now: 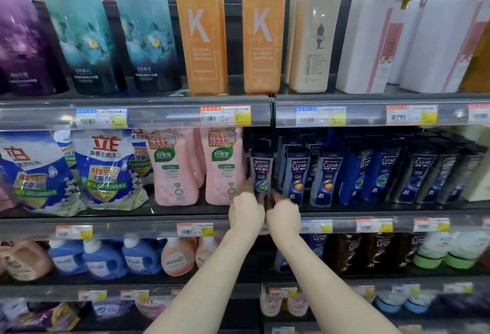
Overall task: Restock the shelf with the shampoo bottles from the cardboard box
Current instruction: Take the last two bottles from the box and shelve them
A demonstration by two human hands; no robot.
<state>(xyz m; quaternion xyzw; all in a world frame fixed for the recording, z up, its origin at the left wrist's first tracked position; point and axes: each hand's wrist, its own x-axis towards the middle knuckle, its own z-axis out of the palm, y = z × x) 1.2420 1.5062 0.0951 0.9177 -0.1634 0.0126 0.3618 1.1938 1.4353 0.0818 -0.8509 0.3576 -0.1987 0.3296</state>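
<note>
We've got a dark shampoo bottle [261, 172] standing upright at the left end of the matching row [371, 172], on the middle shelf [132, 210], just right of the pink bottles [222, 166]. Both hands work its base: left hand [245, 213] has fingers curled round the lower left side, right hand [283, 215] sits at the lower right, fingertips blurred, so we can't tell if they pinch the bottle or just touch it.

Risks, as we judge them:
- Bottle is tall and narrow (held low only); a push from below could tip it back or into the neighbour bottle [295, 174].
- Tight slot between pink bottles and the row; a sideways nudge may knock either.
- Set too near the shelf lip, it could fall off.

Hidden: cardboard box is out of view. Bottle's foot is behind the hands. We can't see how deep the row goes. Price tags [195, 229] are unreadable.
</note>
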